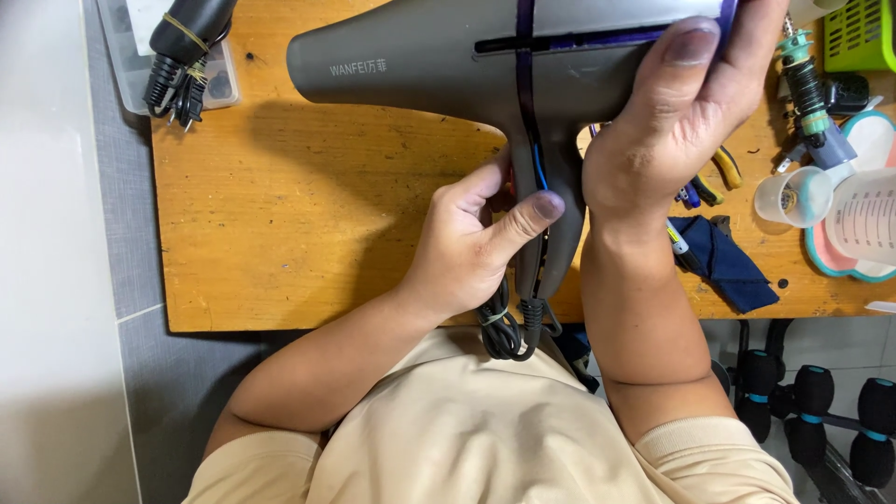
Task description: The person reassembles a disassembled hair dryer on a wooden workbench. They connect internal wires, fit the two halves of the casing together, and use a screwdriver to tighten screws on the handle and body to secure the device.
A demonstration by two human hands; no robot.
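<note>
A grey hair dryer (420, 56) is held over the wooden table (299, 215), its barrel lying across the top of the view and its handle pointing toward me. A seam gapes along the body, showing purple trim and a blue wire. My left hand (471, 243) grips the handle, thumb pressed against its side. My right hand (677, 103) wraps the rear end of the barrel. The dryer's black cord (509, 331) hangs coiled below the handle at the table edge.
Another black dryer with bundled cord (182, 56) lies on a clear plastic box at the top left. Right of my forearm are pliers (714, 177), a dark blue cloth (723, 261), a clear measuring cup (863, 219) and a green basket (859, 33). Black dumbbells (812, 401) sit on the floor.
</note>
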